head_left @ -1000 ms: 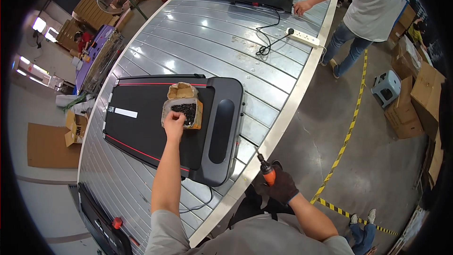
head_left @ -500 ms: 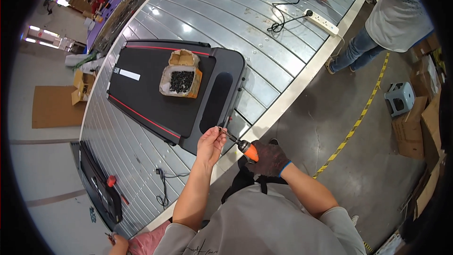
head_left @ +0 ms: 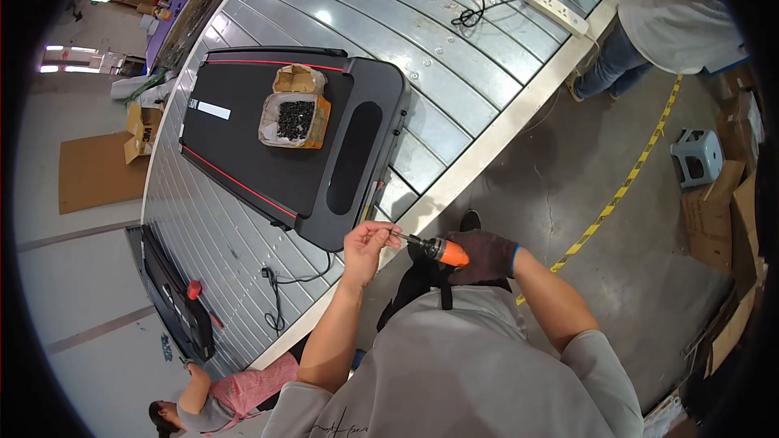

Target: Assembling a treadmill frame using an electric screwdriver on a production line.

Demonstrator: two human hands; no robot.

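Screwdriver (head_left: pixel 434 249) with an orange body sits in the gloved right hand (head_left: pixel 479 255), held over the worktop's (head_left: pixel 454 49) near edge, in front of the person's chest. The bare left hand (head_left: pixel 367 245) pinches its thin bit at the tip, fingers closed narrowly around it; whether a screw is between them is too small to tell. Just beyond lies a flat black treadmill (head_left: pixel 284 146) carrying an open cardboard box of dark screws (head_left: pixel 294 118). A cable (head_left: pixel 284 292) trails across the worktop near the left forearm. Farther off, a white power strip (head_left: pixel 556 10) lies by another person (head_left: pixel 673 8).
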